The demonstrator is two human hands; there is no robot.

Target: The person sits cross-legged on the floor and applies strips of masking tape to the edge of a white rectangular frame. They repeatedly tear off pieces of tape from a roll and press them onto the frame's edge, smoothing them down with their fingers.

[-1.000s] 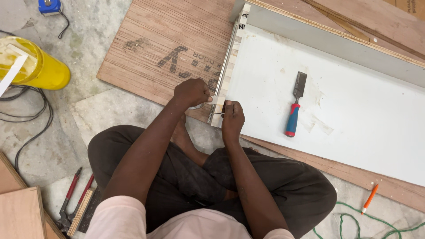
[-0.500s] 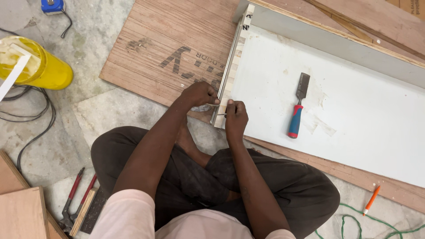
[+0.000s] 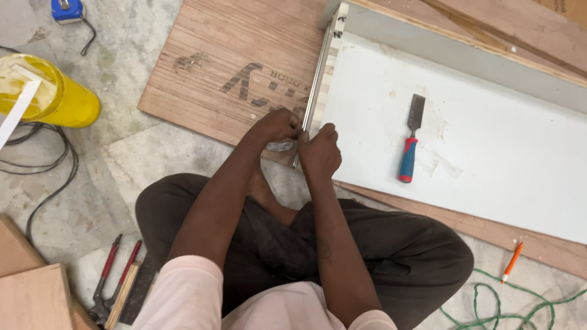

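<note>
Pliers (image 3: 110, 284): red-handled, on the floor by the person's left knee, beside a wood offcut (image 3: 30, 299).
Green cord (image 3: 520, 305): looped on the floor at the right knee, an orange pencil (image 3: 512, 261) just past it.
Left hand (image 3: 276, 127): curled closed over a small grey metal piece (image 3: 281, 146) at the near end of the rail; what exactly the fingers pinch is hidden.
Right hand (image 3: 319, 153): closed, knuckles up, pressed against the left one at the panel's near corner.
Rail (image 3: 317, 85): a thin metal strip running along the left edge of the white panel (image 3: 489, 159), away from the hands.
Change: over the last second both hands have slid a little along the rail end and drawn tighter together (the view has shifted too), so the work seems to stay at this one corner.
Chisel (image 3: 411, 142): red and blue handle, lying untouched on the panel, well apart from the hands.
Plywood (image 3: 244, 67): under the rail, left of the panel.
Yellow can (image 3: 55, 98): far left, a blue tape measure (image 3: 66, 10) beyond it.
</note>
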